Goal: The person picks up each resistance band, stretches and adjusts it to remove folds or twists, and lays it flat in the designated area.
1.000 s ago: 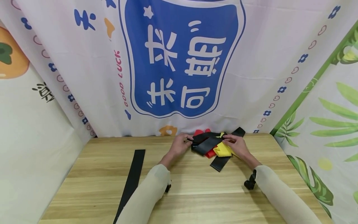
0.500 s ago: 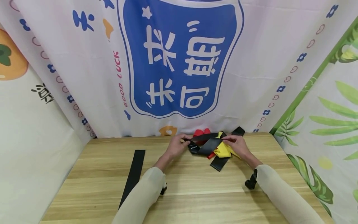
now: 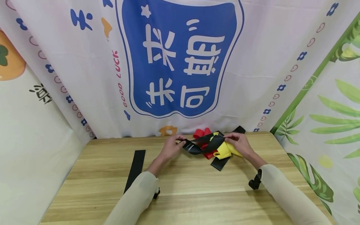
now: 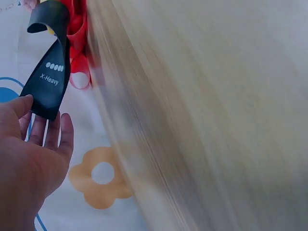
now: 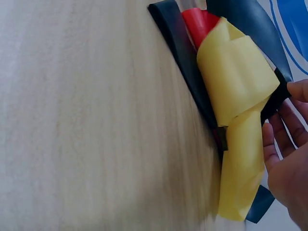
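Note:
A black resistance band (image 3: 214, 144), a loop printed "X-Heavy" in the left wrist view, stretches slightly twisted between both hands at the table's far edge. My left hand (image 3: 169, 147) pinches its left end between thumb and fingers. At its right end, my right hand (image 3: 240, 144) pinches it between thumb and fingertips. Below and behind it lie a folded yellow band (image 5: 238, 77) and a red band (image 3: 198, 133) with curled loops. Another black band (image 3: 220, 163) runs diagonally beneath the yellow one. Part of the red band is hidden behind the held loop.
A separate black band (image 3: 136, 167) lies flat on the left of the wooden table (image 3: 197, 197), partly covered by my left sleeve. Close behind the table's far edge hangs a printed curtain (image 3: 253, 78). Patterned cloths also stand at both sides.
My left hand has moved left and slightly toward me, drawing the black band's end away from the pile and opening its loop. The right hand stays nearly in place.

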Action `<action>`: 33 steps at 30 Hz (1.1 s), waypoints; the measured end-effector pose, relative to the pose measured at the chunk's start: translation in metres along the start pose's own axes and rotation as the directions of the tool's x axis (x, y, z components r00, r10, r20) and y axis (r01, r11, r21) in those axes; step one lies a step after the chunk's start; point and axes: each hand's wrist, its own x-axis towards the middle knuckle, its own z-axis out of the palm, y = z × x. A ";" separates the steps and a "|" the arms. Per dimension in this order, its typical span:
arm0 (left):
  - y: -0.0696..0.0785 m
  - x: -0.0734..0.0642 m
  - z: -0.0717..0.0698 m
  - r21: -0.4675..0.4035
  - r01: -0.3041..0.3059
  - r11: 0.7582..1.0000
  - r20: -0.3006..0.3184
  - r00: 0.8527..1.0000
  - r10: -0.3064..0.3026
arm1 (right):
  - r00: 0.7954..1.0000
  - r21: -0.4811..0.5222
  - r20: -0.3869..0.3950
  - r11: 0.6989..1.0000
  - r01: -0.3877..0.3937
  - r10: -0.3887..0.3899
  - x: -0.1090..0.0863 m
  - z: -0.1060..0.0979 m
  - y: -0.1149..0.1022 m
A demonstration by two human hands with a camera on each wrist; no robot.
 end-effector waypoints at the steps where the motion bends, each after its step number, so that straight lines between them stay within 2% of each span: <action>1: 0.001 -0.001 0.000 -0.006 0.002 1.000 -0.006 1.000 -0.002 | 1.000 0.011 -0.002 1.000 0.003 -0.003 0.000 -0.001 -0.001; 10: 0.007 -0.006 -0.003 -0.072 0.009 0.997 -0.038 0.999 -0.012 | 0.999 0.088 -0.034 0.995 0.046 -0.043 -0.004 -0.003 -0.016; 17: 0.016 -0.014 -0.010 -0.093 0.011 0.996 -0.048 0.999 -0.015 | 0.996 0.116 -0.050 0.990 0.080 -0.074 -0.007 0.000 -0.015; 26: 0.020 -0.023 -0.027 -0.075 0.023 0.997 -0.096 0.995 -0.030 | 0.992 0.171 -0.016 0.977 0.125 -0.124 -0.016 0.005 -0.026; 33: 0.022 -0.031 -0.037 -0.064 0.011 0.998 -0.079 0.997 -0.017 | 0.986 0.212 0.032 0.965 0.152 -0.163 -0.023 0.014 -0.028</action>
